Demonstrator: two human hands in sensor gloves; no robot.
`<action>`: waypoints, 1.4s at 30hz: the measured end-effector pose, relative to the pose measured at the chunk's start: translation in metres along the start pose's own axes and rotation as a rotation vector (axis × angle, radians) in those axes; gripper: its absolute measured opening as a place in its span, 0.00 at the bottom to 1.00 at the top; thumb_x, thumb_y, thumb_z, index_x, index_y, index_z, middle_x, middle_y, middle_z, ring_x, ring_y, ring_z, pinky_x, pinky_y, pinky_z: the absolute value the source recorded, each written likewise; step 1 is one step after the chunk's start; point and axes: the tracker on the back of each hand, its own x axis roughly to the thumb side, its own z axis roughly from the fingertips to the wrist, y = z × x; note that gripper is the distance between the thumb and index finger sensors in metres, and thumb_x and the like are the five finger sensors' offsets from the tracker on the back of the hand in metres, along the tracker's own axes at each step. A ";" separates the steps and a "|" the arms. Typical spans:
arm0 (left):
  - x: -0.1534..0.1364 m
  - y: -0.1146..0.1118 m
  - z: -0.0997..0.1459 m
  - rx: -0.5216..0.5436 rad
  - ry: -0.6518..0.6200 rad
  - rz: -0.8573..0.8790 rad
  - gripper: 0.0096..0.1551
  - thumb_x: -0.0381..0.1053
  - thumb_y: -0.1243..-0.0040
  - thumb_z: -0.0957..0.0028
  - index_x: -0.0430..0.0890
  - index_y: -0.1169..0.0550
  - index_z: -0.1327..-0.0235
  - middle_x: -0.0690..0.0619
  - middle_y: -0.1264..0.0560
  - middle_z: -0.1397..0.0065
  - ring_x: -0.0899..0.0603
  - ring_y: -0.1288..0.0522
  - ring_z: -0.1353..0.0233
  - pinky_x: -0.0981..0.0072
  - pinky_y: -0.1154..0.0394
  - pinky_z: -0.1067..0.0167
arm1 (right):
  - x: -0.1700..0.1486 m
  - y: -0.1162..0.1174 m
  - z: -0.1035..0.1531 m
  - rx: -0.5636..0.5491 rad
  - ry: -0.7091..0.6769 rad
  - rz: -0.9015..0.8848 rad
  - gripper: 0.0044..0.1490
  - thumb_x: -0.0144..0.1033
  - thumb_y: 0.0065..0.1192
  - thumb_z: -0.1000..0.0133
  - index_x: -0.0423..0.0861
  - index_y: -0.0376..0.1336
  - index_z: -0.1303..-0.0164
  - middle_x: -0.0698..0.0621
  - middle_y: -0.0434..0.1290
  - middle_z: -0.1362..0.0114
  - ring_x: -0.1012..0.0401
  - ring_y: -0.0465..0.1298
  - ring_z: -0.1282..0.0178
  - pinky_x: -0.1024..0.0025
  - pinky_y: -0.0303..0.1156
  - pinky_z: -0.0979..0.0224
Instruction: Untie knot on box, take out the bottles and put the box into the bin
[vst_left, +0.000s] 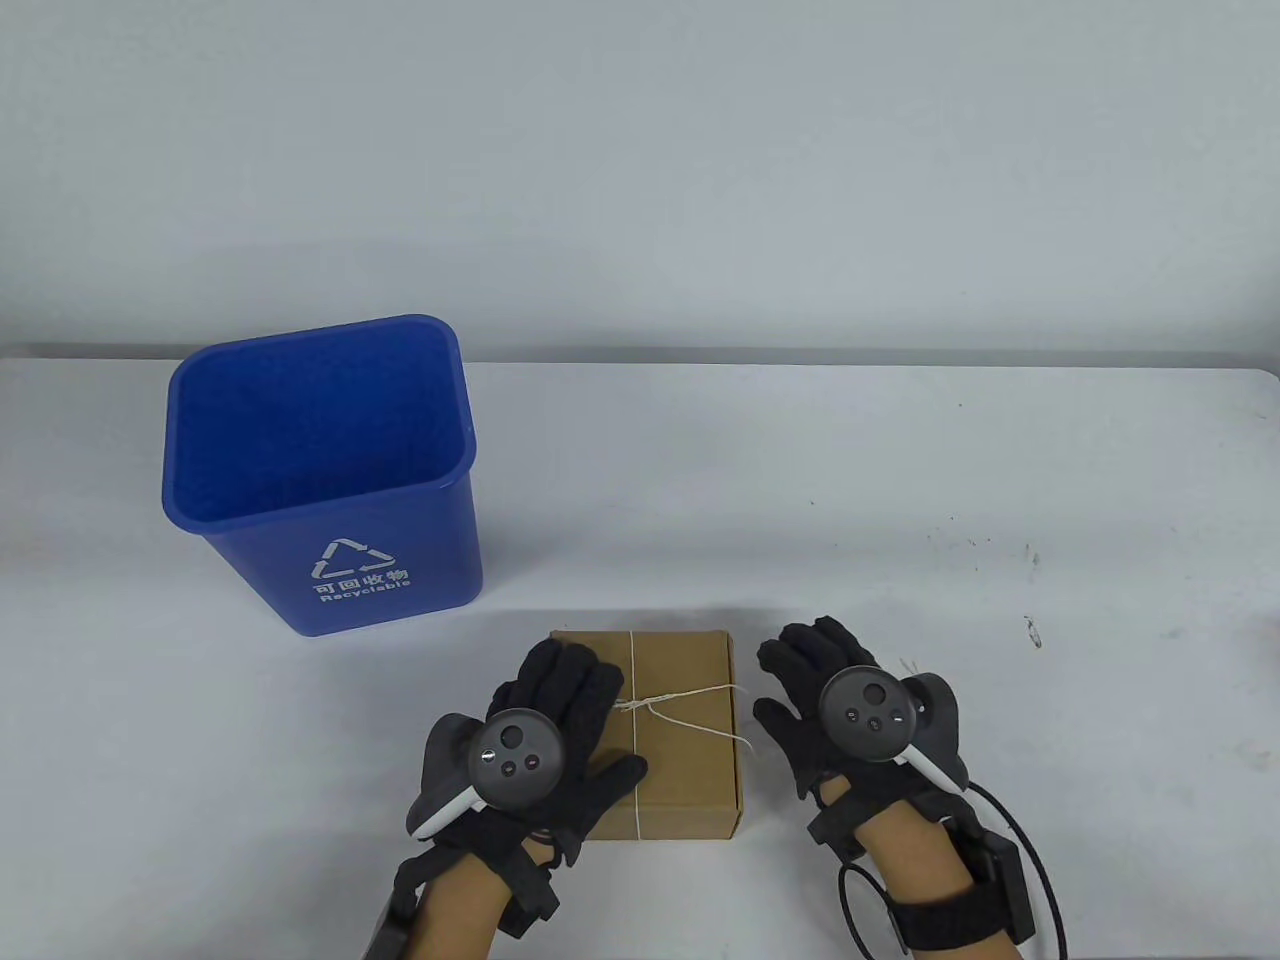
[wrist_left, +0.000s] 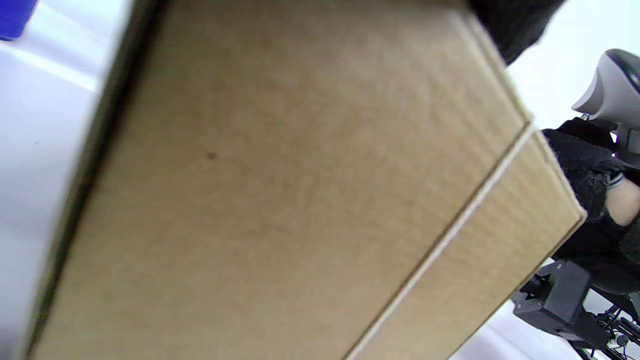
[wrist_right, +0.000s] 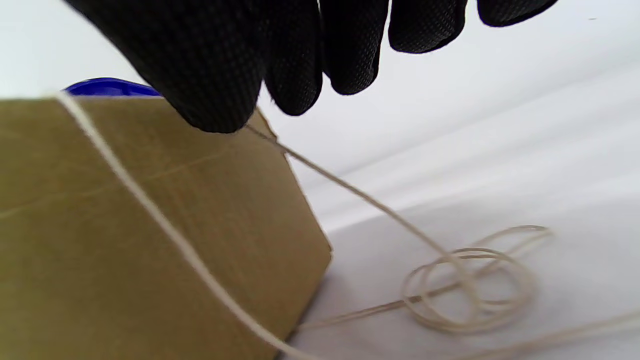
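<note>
A brown cardboard box (vst_left: 690, 770) lies near the table's front edge, tied crosswise with thin pale string (vst_left: 700, 692) knotted on its lid (vst_left: 640, 705). My left hand (vst_left: 565, 690) rests flat on the box's left half with straight fingers. In the left wrist view the box's side (wrist_left: 300, 190) fills the frame. My right hand (vst_left: 800, 670) hovers just right of the box, fingers spread and loose. In the right wrist view its fingers (wrist_right: 300, 60) hang beside the box's top corner (wrist_right: 150, 225), and a loose string tail runs down to a coil (wrist_right: 470, 290) on the table. No bottles show.
A blue recycling bin (vst_left: 320, 470) stands open at the back left of the white table (vst_left: 800, 480), a short way behind the box. A black cable loops at my right wrist (vst_left: 1040, 880). The wall rises right behind the table's far edge.
</note>
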 end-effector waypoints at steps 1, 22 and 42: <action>0.000 0.000 0.000 0.000 0.000 -0.001 0.54 0.69 0.48 0.46 0.48 0.52 0.14 0.46 0.62 0.14 0.29 0.68 0.15 0.18 0.59 0.28 | 0.001 0.002 -0.001 0.014 -0.014 -0.012 0.34 0.41 0.66 0.47 0.40 0.64 0.32 0.40 0.59 0.22 0.33 0.54 0.22 0.30 0.51 0.29; 0.000 0.000 0.000 0.003 0.000 0.000 0.54 0.69 0.48 0.46 0.48 0.52 0.14 0.46 0.62 0.14 0.29 0.68 0.15 0.18 0.59 0.28 | -0.020 0.010 -0.005 0.037 0.109 -0.005 0.24 0.40 0.64 0.47 0.42 0.73 0.46 0.44 0.68 0.28 0.34 0.60 0.24 0.31 0.55 0.30; -0.001 0.000 0.000 0.002 -0.002 0.000 0.54 0.69 0.48 0.46 0.48 0.52 0.14 0.47 0.62 0.14 0.29 0.68 0.15 0.18 0.59 0.28 | -0.050 -0.008 0.002 -0.040 0.332 -0.027 0.36 0.44 0.61 0.45 0.36 0.63 0.31 0.38 0.60 0.23 0.31 0.55 0.24 0.29 0.50 0.30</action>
